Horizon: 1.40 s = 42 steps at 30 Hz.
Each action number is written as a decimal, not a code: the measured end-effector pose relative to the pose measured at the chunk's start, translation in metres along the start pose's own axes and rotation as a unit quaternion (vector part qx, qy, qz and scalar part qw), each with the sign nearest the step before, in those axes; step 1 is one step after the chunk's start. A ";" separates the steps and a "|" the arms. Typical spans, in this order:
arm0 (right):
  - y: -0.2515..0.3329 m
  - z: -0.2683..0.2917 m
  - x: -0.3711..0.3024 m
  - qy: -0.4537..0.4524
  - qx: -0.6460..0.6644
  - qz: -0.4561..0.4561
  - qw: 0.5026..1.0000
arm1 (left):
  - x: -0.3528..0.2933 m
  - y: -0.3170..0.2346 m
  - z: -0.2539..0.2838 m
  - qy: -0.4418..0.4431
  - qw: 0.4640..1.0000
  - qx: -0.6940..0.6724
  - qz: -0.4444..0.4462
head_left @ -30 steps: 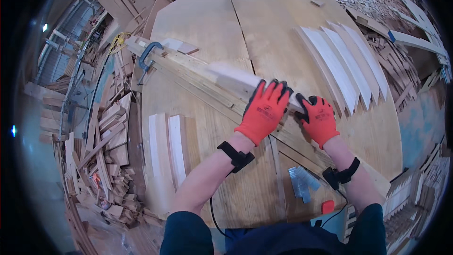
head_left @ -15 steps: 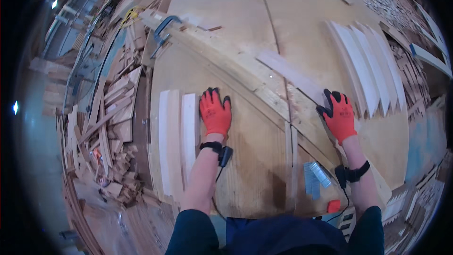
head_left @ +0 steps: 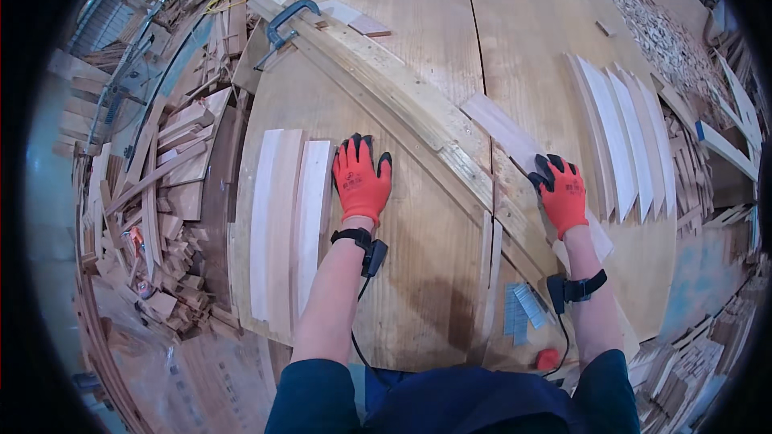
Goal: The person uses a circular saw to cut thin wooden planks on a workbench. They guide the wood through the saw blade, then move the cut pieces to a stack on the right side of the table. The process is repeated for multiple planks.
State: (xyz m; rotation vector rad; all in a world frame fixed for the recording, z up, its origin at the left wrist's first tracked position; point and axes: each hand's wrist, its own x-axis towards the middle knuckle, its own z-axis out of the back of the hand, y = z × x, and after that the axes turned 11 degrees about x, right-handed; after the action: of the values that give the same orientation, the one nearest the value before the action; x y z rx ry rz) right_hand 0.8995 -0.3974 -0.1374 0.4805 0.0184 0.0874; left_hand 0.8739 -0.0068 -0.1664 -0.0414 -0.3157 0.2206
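Note:
My right hand, in a red glove with black fingertips, lies over a pale wooden strip, its thumb along one edge and its fingers across the top. The strip slants over the worktable beside a long diagonal wooden bar. How far the fingertips curl round it is hard to see. My left hand, gloved the same, rests flat on the table with its fingers apart. Close to its left stand several pale boards side by side.
A blue C-clamp grips the bar's far end. More pointed pale strips lie in a row at the right. Metal fastener strips and a red object sit near the front edge. Wood offcuts are heaped beyond the left edge.
The view has shifted slightly. My right hand has moved a little left over the strip, whose near end now shows beside my wrist. My left hand stays flat by the boards.

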 end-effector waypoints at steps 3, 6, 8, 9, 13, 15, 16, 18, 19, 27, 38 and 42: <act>0.006 0.003 0.006 0.002 0.015 -0.003 1.000 | 0.011 0.002 0.004 -0.001 1.000 0.004 0.000; -0.001 0.001 0.009 0.018 0.012 -0.015 1.000 | 0.018 0.005 -0.007 -0.003 1.000 0.005 0.003; 0.006 -0.003 0.008 0.009 -0.001 -0.016 1.000 | 0.020 0.010 -0.015 -0.002 1.000 0.009 0.000; 0.007 -0.005 0.007 0.005 -0.007 -0.017 1.000 | 0.020 0.012 -0.018 -0.005 1.000 0.012 0.003; 0.003 -0.020 0.008 -0.001 -0.013 -0.017 1.000 | 0.030 0.017 -0.022 -0.010 1.000 0.011 -0.007; 0.001 -0.031 0.004 -0.022 -0.011 -0.036 0.999 | 0.032 0.018 -0.023 -0.018 1.000 0.000 -0.014; 0.006 -0.034 0.001 -0.034 -0.013 -0.046 0.998 | 0.035 0.019 -0.023 -0.024 1.000 -0.006 -0.018; 0.019 -0.041 -0.006 -0.056 -0.017 -0.067 0.996 | 0.036 0.023 -0.027 -0.043 0.999 -0.004 -0.030; 0.020 -0.046 -0.010 -0.076 -0.011 -0.064 0.995 | 0.036 0.024 -0.027 -0.051 0.998 -0.004 -0.036; 0.019 -0.071 -0.036 -0.136 -0.011 -0.100 0.986 | 0.029 0.026 -0.039 -0.070 0.995 -0.031 -0.070; 0.002 -0.117 -0.037 -0.163 -0.020 -0.134 0.977 | 0.019 0.033 -0.081 -0.096 0.991 -0.040 -0.080; -0.010 -0.129 -0.034 -0.181 -0.019 -0.113 0.977 | 0.021 0.037 -0.093 -0.098 0.992 -0.028 -0.074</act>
State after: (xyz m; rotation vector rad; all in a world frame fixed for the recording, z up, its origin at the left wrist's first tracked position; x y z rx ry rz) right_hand 0.8618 -0.3496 -0.2567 0.4481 -0.2849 -0.2242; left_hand 0.9143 0.0328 -0.2512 -0.0524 -0.5182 0.0681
